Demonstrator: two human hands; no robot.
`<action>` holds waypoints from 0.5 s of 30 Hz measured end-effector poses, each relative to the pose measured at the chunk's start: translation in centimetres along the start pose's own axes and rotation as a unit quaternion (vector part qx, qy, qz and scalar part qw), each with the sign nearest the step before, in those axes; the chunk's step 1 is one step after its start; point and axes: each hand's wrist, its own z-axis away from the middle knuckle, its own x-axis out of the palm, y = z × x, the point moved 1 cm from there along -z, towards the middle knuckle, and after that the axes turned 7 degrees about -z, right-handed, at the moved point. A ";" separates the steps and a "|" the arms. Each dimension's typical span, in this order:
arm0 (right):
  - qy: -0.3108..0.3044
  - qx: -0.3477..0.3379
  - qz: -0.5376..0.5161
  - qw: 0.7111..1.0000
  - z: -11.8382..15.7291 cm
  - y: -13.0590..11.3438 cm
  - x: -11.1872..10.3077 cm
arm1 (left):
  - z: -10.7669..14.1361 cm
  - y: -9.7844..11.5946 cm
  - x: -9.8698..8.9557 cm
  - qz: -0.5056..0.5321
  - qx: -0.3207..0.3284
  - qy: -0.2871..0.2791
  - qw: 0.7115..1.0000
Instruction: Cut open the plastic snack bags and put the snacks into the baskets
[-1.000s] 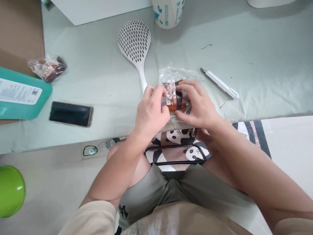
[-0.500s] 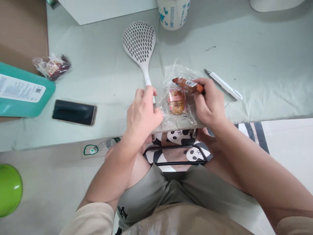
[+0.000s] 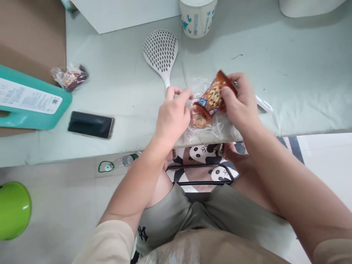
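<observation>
My right hand (image 3: pixel 240 102) pinches a brown cookie packet (image 3: pixel 213 94), tilted with its cookie picture facing up. Beneath it on the pale green tablecloth lies a clear plastic bag (image 3: pixel 217 128) with a small packaged snack (image 3: pixel 200 120), partly covered by the brown packet. My left hand (image 3: pixel 176 110) is beside the bag's left edge, fingers apart and curved toward the packet, with nothing visibly held. A white perforated skimmer (image 3: pixel 161 51) lies just beyond my left hand, which hides its handle. A white pen-like tool (image 3: pixel 264 103) is partly hidden behind my right hand.
A paper cup (image 3: pixel 197 20) stands at the back beside a white box (image 3: pixel 129 13). On the left are a phone (image 3: pixel 91 125), a wrapped snack (image 3: pixel 70 77), and a teal container (image 3: pixel 59 110). The tablecloth's front edge (image 3: pixel 148 148) runs above my lap.
My left hand has moved off the skimmer handle toward the bag and opened. My right hand has turned the brown packet so its printed face shows. The view has shifted slightly.
</observation>
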 end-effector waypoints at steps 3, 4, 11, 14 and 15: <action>-0.013 0.015 0.033 0.999 -0.5 -1.2 0.6 | 0.2 -1.1 0.1 -0.038 -0.032 -0.012 0.999; -0.015 0.010 0.047 0.999 -0.6 -1.5 0.7 | 0.3 -1.4 0.3 -0.046 -0.042 -0.010 0.998; -0.039 -0.046 0.070 0.996 -0.2 -1.9 0.3 | 1.2 -0.4 -0.8 -0.010 -0.005 0.084 0.996; -0.065 -0.070 0.063 0.993 0.4 -1.9 -0.4 | 1.6 0.7 -2.2 0.041 0.146 -0.008 0.988; -0.076 -0.075 0.057 0.993 0.6 -1.9 -0.7 | 1.8 0.8 -2.7 0.061 0.186 -0.047 0.979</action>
